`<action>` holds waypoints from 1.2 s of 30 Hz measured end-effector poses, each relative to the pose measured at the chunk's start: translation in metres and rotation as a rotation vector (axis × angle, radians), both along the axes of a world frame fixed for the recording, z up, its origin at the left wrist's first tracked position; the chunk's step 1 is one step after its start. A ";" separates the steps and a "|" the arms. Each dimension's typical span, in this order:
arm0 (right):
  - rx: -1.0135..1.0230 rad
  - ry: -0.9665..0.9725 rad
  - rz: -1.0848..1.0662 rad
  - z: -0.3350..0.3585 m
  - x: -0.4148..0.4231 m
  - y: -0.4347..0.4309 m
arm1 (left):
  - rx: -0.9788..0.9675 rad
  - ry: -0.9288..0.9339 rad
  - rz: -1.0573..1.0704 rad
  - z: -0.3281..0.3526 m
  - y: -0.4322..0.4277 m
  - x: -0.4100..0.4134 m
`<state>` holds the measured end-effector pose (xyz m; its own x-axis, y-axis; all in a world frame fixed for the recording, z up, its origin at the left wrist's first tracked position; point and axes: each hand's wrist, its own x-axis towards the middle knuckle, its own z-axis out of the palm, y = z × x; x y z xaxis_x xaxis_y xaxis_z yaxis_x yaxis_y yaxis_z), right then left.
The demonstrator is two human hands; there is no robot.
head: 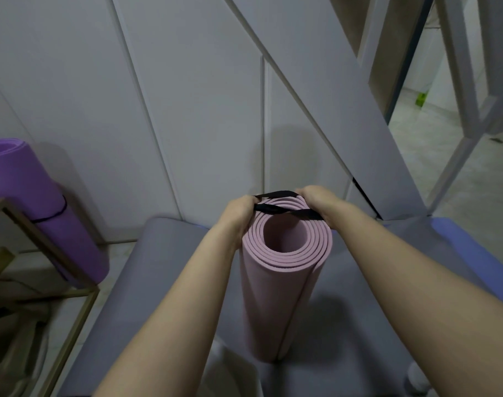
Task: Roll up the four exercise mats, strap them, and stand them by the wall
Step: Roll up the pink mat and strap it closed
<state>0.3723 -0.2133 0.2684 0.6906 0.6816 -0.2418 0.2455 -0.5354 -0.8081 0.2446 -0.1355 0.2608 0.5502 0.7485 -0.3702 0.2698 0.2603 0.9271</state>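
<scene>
Pink rolled mat (284, 296) is standing upright at centre, its lower end resting on a grey mat (158, 282) that is lying flat on the floor. The roll is showing smooth foam, several even layers spiralling round a hollow round core. Its loose outer edge is running down the near side as a straight seam. Across the top rim a black strap (273, 209) is stretching: flat webbing, twisted, two bands crossing over the opening. Left hand (239, 216) is sitting against the left side of the rim, its grip curled and pinching one end of the strap. Right hand (316, 200) is sitting at the rim's far right, its grip likewise closed on the other end. Left of the pink roll, well apart, a purple rolled mat (44, 213) is leaning against the pale panelled wall (73, 81). Its foam is looking thicker, and a thin black cord (58, 212) is circling its middle. Just in front of it a brass-coloured frame rack (32, 229) of thin square bars is holding dark blurred shapes; cannot tell what they are. Right of the pink roll a blue-violet mat (473, 247) is lying flat; cannot tell whether its edge is going under the grey one or beside it.
</scene>
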 end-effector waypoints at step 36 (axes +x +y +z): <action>0.364 -0.245 -0.066 -0.016 -0.043 -0.022 | 0.296 -0.317 0.075 -0.023 0.002 -0.028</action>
